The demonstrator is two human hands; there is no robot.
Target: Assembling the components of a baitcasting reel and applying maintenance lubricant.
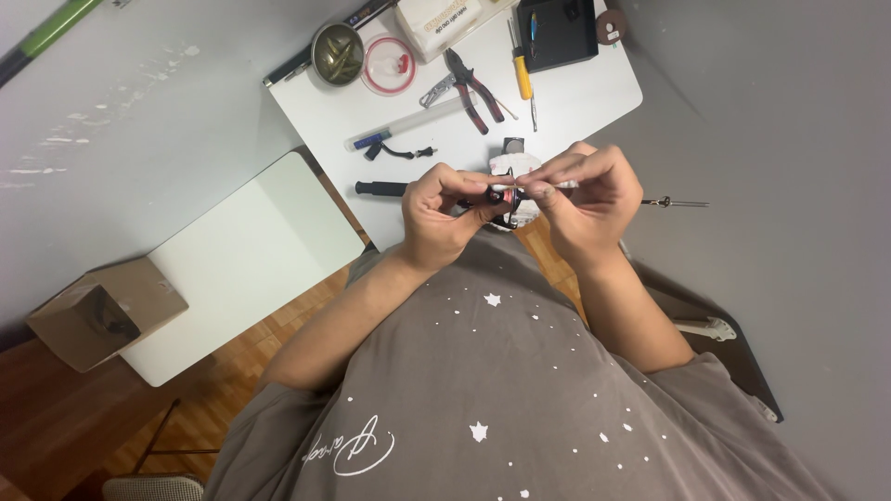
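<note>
Mid-assembly: left hand (444, 211) and right hand (583, 193) pinching small black part (499, 196); pliers (475, 90), screwdriver (524, 76) lying idle on white table (594, 93).

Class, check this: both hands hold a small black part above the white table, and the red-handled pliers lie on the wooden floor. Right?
Not quite. The head view shows the pliers lying on the white table, not the floor. Both hands, left and right, do hold the small black part.

White table (594, 102); red-handled pliers (475, 88); yellow screwdriver (523, 76); black box (557, 32); grey shirt (501, 390) with white stars; brown carton (104, 311); small black part (497, 197) in fingers.
</note>
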